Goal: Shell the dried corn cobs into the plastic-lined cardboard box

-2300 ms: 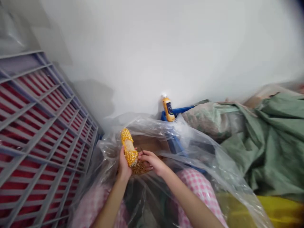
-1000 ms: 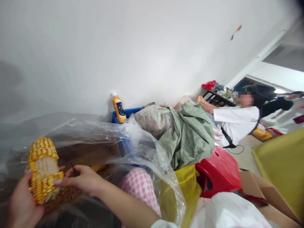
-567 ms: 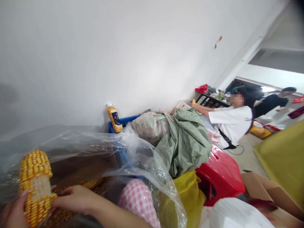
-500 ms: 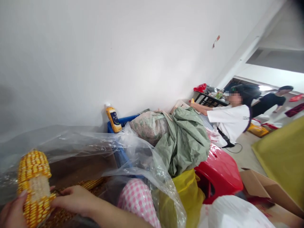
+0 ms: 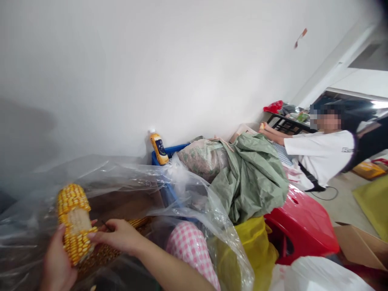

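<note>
A thick ear of corn [image 5: 74,202] leans upright at the lower left, a pale stretch of bare cob showing between yellow kernels. My left hand [image 5: 56,258] is wrapped round its lower part. My right hand [image 5: 121,236] is closed with its fingertips against the kernels beside the bare patch. A thin dark tool [image 5: 108,226] pokes out of the right fingers; most of it is hidden. Below both hands, loose kernels [image 5: 106,254] lie in a brown box [image 5: 127,204] lined with clear plastic sheeting [image 5: 121,171]. Another ear of corn [image 5: 139,222] rests inside.
A juice bottle [image 5: 159,149] stands on a blue crate's [image 5: 174,149] edge by the wall. Rightward are a green sack [image 5: 254,182], a yellow bag [image 5: 254,242], a red stool [image 5: 303,220] and a cardboard box [image 5: 360,244]. A person in a white shirt [image 5: 324,153] sits beyond.
The view has shifted, so the corn, both hands and the surroundings appear further right. My left hand still grips the ear, and my right fingers stay at the kernels by the bare patch.
</note>
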A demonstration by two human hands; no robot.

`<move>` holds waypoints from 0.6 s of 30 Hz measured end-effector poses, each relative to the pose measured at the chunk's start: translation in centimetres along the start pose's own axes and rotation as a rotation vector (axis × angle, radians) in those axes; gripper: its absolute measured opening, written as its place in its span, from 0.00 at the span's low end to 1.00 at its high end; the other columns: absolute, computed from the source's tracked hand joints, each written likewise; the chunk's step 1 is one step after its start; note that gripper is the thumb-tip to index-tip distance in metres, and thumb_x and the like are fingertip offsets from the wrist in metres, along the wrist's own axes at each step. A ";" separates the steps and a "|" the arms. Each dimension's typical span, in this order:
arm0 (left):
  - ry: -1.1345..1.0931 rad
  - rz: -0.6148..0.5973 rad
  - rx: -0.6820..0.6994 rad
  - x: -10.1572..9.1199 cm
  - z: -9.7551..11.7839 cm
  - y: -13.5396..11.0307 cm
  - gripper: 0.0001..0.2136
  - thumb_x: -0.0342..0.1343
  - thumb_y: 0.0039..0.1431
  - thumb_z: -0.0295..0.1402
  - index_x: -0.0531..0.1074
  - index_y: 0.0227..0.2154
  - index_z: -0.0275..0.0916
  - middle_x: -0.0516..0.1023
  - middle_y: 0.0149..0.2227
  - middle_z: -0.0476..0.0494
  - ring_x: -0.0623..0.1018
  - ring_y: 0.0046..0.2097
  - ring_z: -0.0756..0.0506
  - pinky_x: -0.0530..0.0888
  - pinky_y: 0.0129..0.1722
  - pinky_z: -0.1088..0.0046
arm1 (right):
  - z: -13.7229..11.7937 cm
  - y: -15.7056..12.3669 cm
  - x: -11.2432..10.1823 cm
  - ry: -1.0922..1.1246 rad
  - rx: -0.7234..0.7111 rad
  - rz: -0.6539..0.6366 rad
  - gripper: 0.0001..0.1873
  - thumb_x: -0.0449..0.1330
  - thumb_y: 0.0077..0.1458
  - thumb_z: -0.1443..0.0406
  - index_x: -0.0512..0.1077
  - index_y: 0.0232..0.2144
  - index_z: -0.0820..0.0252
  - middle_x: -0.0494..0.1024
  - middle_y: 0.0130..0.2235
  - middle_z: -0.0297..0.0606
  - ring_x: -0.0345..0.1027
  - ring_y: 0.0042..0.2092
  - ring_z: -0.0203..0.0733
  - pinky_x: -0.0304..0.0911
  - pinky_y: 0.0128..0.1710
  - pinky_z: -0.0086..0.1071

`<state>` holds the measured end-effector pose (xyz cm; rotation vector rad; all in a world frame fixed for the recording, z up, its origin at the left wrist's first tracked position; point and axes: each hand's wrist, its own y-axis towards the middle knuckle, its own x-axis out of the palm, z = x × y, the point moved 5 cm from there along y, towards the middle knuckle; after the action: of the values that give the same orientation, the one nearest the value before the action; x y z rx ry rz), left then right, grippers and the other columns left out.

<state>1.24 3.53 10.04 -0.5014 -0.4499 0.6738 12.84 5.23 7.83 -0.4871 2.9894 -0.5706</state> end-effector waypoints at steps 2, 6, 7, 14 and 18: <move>-0.031 -0.101 0.005 0.5 0.1 -0.4 0.16 0.43 0.58 0.33 0.76 0.40 0.38 0.81 0.27 0.47 0.80 0.35 0.42 0.78 0.32 0.65 | -0.1 -0.3 0.0 0.081 0.011 -0.034 0.20 0.69 0.34 0.53 0.69 0.23 0.61 0.68 0.23 0.27 0.56 0.24 0.28 0.49 0.24 0.24; -0.111 -0.173 -0.076 0.5 0.0 -0.9 0.18 0.40 0.60 0.34 0.72 0.44 0.33 0.80 0.25 0.44 0.80 0.32 0.43 0.77 0.32 0.67 | -0.6 -0.8 0.1 0.159 -0.005 -0.114 0.16 0.66 0.39 0.57 0.67 0.24 0.61 0.69 0.22 0.28 0.51 0.20 0.25 0.44 0.19 0.23; -0.121 -0.184 -0.069 0.4 0.1 -0.8 0.18 0.41 0.60 0.34 0.71 0.44 0.32 0.79 0.24 0.44 0.80 0.31 0.43 0.77 0.31 0.67 | -0.5 -0.9 0.3 0.183 0.020 -0.151 0.15 0.65 0.41 0.58 0.66 0.26 0.61 0.70 0.22 0.28 0.49 0.18 0.25 0.40 0.17 0.24; -0.145 -0.253 0.041 -0.5 -0.2 0.3 0.19 0.51 0.50 0.44 0.71 0.37 0.33 0.78 0.25 0.44 0.79 0.28 0.44 0.74 0.27 0.70 | -0.3 -1.5 1.5 0.357 0.118 -0.336 0.12 0.59 0.44 0.61 0.64 0.32 0.59 0.71 0.24 0.28 0.40 0.14 0.22 0.30 0.13 0.23; -0.110 -0.257 0.142 -0.9 -0.5 0.6 0.24 0.56 0.44 0.48 0.70 0.38 0.34 0.78 0.25 0.45 0.78 0.30 0.44 0.73 0.30 0.70 | 0.1 -1.8 2.1 0.395 0.196 -0.387 0.08 0.54 0.46 0.62 0.63 0.27 0.62 0.71 0.24 0.30 0.38 0.14 0.22 0.30 0.13 0.23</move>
<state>0.52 3.20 9.10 -0.2667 -0.5556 0.4824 11.34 2.97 8.39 -1.0588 3.1558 -1.0942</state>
